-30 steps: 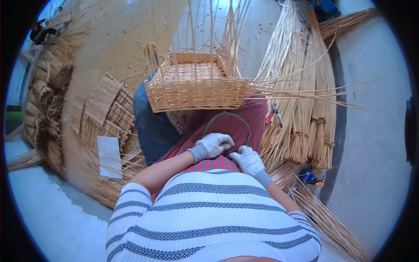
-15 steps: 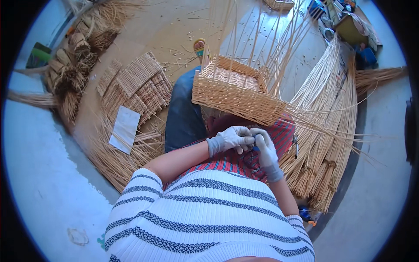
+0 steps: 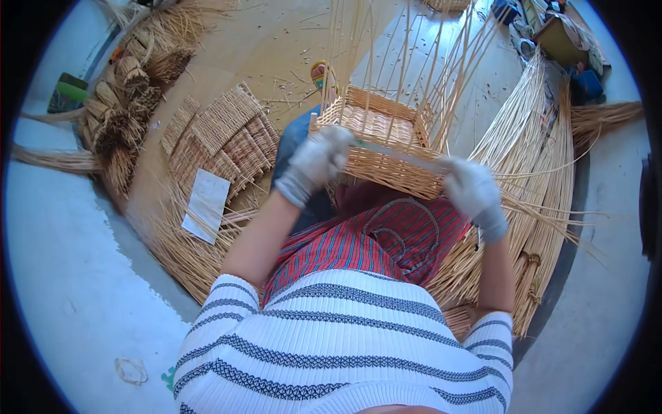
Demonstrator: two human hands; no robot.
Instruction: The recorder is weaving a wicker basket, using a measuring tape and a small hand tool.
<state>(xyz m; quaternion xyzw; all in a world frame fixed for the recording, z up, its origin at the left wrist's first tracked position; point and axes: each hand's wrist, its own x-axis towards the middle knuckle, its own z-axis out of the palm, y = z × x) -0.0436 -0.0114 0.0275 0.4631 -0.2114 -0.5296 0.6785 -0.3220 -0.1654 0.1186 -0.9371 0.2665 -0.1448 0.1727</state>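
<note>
A square-cornered basket (image 3: 393,172) of woven tan wicker rests tilted at my knees, with long unwoven stakes rising from its far and right sides. Along its near upper edge runs a thin, pale flat strip, seemingly a measuring tape (image 3: 400,154), drawn straight between my two gloved hands. My left hand (image 3: 318,162), smeared by motion, is closed on the tape's left end by the basket's left corner. At the right corner my right hand (image 3: 473,189) is closed around the other end; whatever lies inside its fingers is hidden.
Woven panels (image 3: 221,134) lie on the floor to the left, beside a white sheet (image 3: 205,205). Loose cane bundles (image 3: 534,172) spread along the right. Tied bundles (image 3: 131,90) line the left wall. A striped red cloth (image 3: 331,252) covers my lap.
Both hands were together over my lap around a small blue thing. They have moved forward and apart to the basket's near edge, with the pale strip now stretched between them.
</note>
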